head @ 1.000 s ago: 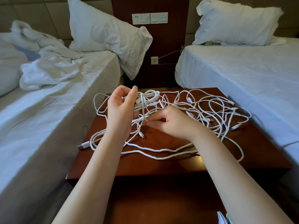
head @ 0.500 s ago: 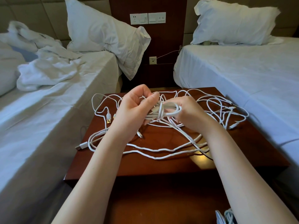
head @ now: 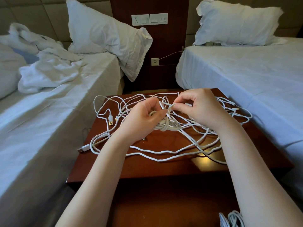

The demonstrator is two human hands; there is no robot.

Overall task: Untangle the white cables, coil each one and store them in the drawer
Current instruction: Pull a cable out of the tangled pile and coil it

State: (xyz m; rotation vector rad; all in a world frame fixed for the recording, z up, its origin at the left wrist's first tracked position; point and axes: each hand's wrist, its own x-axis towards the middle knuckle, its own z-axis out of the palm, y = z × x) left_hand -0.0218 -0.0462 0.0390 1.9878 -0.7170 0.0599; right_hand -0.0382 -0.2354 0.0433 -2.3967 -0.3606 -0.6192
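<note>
My left hand [head: 144, 117] covers part of the knotted bundle of white cables [head: 165, 125], so I cannot tell how the strands cross under my palm. More pale coiled cable [head: 232, 218] is cut off by the bottom edge. My right hand [head: 201, 107] hides the far loops.

The nightstand [head: 147, 167] sat between two beds, one bed [head: 49, 120] to its left and the other bed [head: 246, 79] to its right. The cables [head: 164, 153] sprawled all over its top. Both hands, left hand [head: 141, 117] and right hand [head: 201, 107], were above the middle of the tangle. Behind it, outlets [head: 149, 19] were on the wall panel.
</note>
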